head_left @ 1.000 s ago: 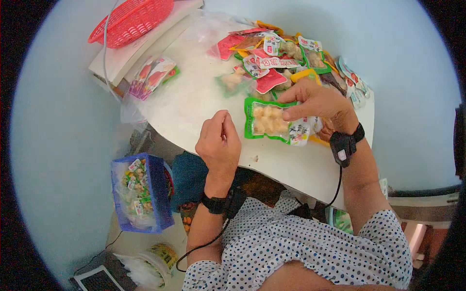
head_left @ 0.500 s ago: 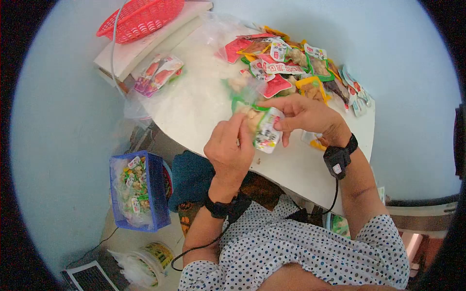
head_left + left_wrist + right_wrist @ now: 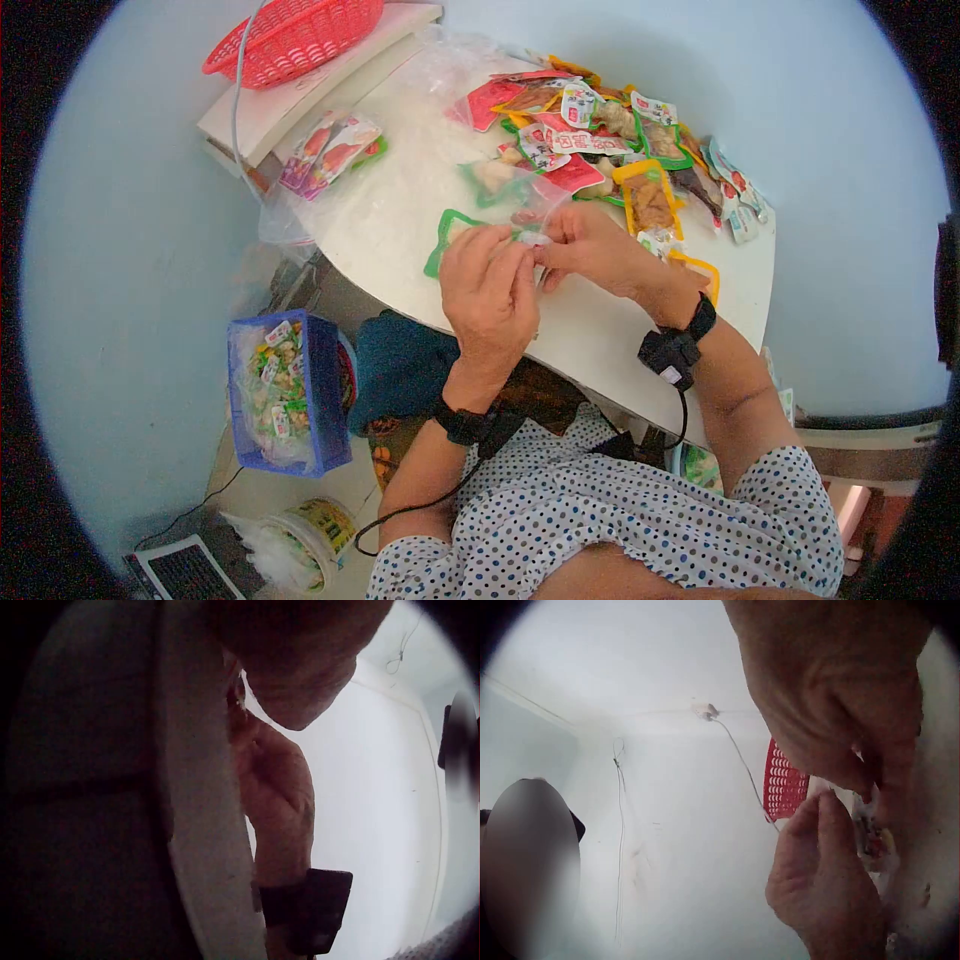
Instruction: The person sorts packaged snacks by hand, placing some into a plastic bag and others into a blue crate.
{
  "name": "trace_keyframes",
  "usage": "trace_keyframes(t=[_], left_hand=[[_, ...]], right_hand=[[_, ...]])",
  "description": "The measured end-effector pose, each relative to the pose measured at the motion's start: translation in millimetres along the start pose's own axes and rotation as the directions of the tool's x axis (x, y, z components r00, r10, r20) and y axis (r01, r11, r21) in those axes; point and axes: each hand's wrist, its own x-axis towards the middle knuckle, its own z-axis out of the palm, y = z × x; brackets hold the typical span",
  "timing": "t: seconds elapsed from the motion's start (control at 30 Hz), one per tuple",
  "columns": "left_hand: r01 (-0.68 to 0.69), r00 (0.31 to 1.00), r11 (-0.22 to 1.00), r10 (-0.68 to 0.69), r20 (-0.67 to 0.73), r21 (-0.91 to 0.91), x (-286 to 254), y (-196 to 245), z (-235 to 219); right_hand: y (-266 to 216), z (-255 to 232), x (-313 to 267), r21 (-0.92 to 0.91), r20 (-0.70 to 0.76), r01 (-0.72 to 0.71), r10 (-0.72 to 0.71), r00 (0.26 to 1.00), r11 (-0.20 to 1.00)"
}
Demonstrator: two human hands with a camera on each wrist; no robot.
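Left hand (image 3: 488, 290) and right hand (image 3: 590, 250) fingers pinch a green-edged packet (image 3: 452, 228) above the surface (image 3: 400, 210), near the packet pile (image 3: 600, 130).

Up close, the right hand (image 3: 832, 697) and left hand (image 3: 829, 885) pinch a packet (image 3: 870, 832), red basket (image 3: 784, 784) behind.

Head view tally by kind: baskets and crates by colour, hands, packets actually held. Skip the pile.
red basket: 1
blue crate: 1
hands: 2, left hand and right hand
green-edged packet, pinched by both hands: 1
Total: 5
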Motion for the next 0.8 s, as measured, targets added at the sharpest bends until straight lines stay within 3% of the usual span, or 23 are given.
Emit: trace_keyframes(t=[0.03,0.13,0.23,0.43,0.53,0.63,0.73,0.8], left_hand=[[-0.013,1.000,1.000,0.013,0.013,0.011,-2,-1,1],[-0.035,0.998,0.999,0.033,0.053,0.027,-5,-3,2],[-0.020,0.997,1.000,0.020,0.076,-0.002,-5,-2,2],[-0.011,0.998,0.998,0.015,0.067,-0.061,-3,-2,4],[-0.001,0.998,0.997,0.005,0.055,-0.072,-5,-3,5],[0.000,0.999,0.995,0.005,0.054,-0.097,-5,-1,3],[-0.008,0.999,0.993,0.014,0.047,-0.114,-5,0,2],[0.000,1.000,0.991,0.004,0.030,-0.131,-4,0,2]], right_hand=[[-1,3,0,-0.022,-0.037,-0.004,0.003,0.999,1.000],[24,14,11,0.132,-0.197,0.171,-0.143,0.970,0.976],[27,18,15,-0.260,-0.159,0.264,-0.311,0.937,0.929],[32,40,16,-0.002,-0.211,0.339,-0.332,0.920,0.941],[28,50,13,0.289,-0.288,0.339,-0.256,0.923,0.895],[35,44,11,0.436,-0.037,0.201,-0.206,0.978,0.877],[37,42,11,0.341,0.004,0.216,-0.231,0.973,0.915],[33,44,9,0.260,-0.078,0.249,-0.237,0.968,0.933]])
